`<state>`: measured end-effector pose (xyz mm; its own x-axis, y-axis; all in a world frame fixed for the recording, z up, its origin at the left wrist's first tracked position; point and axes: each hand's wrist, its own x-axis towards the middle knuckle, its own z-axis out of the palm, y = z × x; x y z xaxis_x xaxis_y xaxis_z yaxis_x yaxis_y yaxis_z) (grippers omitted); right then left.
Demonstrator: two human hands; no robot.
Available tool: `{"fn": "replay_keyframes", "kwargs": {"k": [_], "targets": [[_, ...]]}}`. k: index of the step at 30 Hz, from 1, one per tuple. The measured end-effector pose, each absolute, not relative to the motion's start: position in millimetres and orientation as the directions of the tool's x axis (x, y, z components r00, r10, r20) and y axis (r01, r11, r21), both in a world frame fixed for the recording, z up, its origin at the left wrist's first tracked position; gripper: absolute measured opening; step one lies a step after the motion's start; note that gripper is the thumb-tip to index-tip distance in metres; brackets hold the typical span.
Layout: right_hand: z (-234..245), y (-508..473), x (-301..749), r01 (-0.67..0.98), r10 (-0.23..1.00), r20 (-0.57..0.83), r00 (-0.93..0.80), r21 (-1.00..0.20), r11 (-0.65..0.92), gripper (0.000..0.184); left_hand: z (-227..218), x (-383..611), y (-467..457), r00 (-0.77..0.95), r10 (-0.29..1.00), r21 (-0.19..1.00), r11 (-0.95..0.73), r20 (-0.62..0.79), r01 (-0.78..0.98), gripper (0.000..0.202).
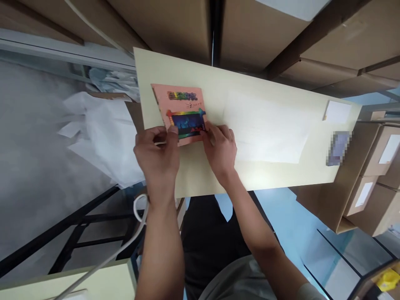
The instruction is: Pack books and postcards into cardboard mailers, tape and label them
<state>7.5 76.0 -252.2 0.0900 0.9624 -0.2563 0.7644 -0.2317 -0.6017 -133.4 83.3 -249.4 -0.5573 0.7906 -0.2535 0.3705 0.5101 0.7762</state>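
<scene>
A pink booklet (187, 106) with rainbow-coloured lettering and a dark blue picture on its cover lies at the left part of a pale yellow board-like tabletop (265, 177). My left hand (158, 154) grips its lower left corner, thumb on the cover and fingers curled at the edge. At the lower right edge, my right hand (221, 148) pinches the booklet between thumb and fingers. The undersides of the fingers are hidden. A large white paper sheet (265, 129) lies flat to the right of my right hand.
A white card (338, 112) and a blurred-out dark rectangle (338, 148) lie at the right end. Cardboard boxes (184, 29) line the far side, and more boxes (375, 179) stand at right. White wrapping (106, 137) hangs at left; a white cable (109, 252) passes my left forearm.
</scene>
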Motion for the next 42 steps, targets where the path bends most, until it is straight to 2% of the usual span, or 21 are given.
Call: {"fn": "replay_keyframes", "kwargs": {"k": [3, 5, 8, 10, 12, 15, 19, 22, 24, 27, 31, 33, 37, 42], "targets": [[-242.5, 75.7, 13.9, 0.798, 0.952, -0.306, 0.011, -0.571, -0.193, 0.037, -247.1, -122.6, 71.8, -0.567, 0.773, 0.841, 0.486, -0.287, 0.237, 0.028], [-235.0, 74.4, 20.4, 0.775, 0.945, -0.323, -0.039, -0.608, -0.176, 0.039, -235.5, -109.0, 62.1, -0.559, 0.789, 0.904, 0.399, -0.255, 0.150, 0.036], [-222.9, 69.5, 44.8, 0.596, 0.938, -0.346, -0.021, -0.758, -0.266, 0.039, -210.4, -81.9, 48.5, -0.529, 0.818, 0.950, 0.304, -0.225, 0.067, 0.044], [-214.6, 63.7, 72.9, 0.450, 0.927, -0.372, 0.054, -0.819, -0.355, 0.041, -199.6, -62.1, 42.2, -0.477, 0.830, 0.944, 0.330, -0.291, -0.001, 0.040], [-207.7, 56.1, 106.6, 0.380, 0.915, -0.382, 0.133, -0.833, -0.403, 0.043, -199.7, -42.3, 39.0, -0.391, 0.849, 0.926, 0.377, -0.355, -0.022, 0.036], [-205.9, 42.7, 152.8, 0.438, 0.911, -0.354, 0.212, -0.799, -0.413, 0.042, -215.0, -14.6, 37.7, -0.257, 0.894, 0.905, 0.406, -0.366, 0.124, 0.033], [-226.5, 26.2, 184.4, 0.630, 0.939, -0.213, 0.269, -0.699, -0.339, 0.040, -234.1, 11.7, 37.0, -0.176, 0.938, 0.829, 0.348, -0.300, 0.439, 0.025], [-249.4, 18.6, 188.2, 0.716, 0.954, -0.100, 0.282, -0.640, -0.279, 0.040, -237.3, 16.0, 39.4, -0.240, 0.933, 0.732, 0.360, -0.269, 0.578, 0.019], [-260.7, 15.9, 187.2, 0.733, 0.957, -0.045, 0.288, -0.632, -0.250, 0.038, -238.1, 11.2, 44.8, -0.361, 0.908, 0.674, 0.403, -0.211, 0.619, 0.030], [-268.7, 14.4, 186.4, 0.726, 0.954, 0.005, 0.300, -0.650, -0.225, 0.037, -243.4, -0.1, 57.4, -0.492, 0.854, 0.625, 0.480, -0.171, 0.616, 0.038], [-271.0, 14.5, 188.9, 0.713, 0.953, -0.003, 0.304, -0.662, -0.230, 0.036, -252.8, -6.7, 70.1, -0.482, 0.843, 0.626, 0.514, -0.239, 0.587, 0.012], [-272.0, 14.0, 190.3, 0.708, 0.954, -0.016, 0.300, -0.667, -0.234, 0.035, -253.5, -5.6, 70.7, -0.472, 0.850, 0.635, 0.502, -0.236, 0.587, 0.007], [-276.5, 11.2, 190.9, 0.704, 0.955, -0.002, 0.295, -0.675, -0.219, 0.036, -250.0, -5.4, 65.1, -0.490, 0.841, 0.669, 0.501, -0.228, 0.549, 0.012], [-285.0, 7.0, 188.7, 0.736, 0.956, 0.057, 0.288, -0.652, -0.183, 0.034, -254.1, -15.2, 64.9, -0.447, 0.835, 0.782, 0.501, -0.322, 0.371, 0.023]]}}
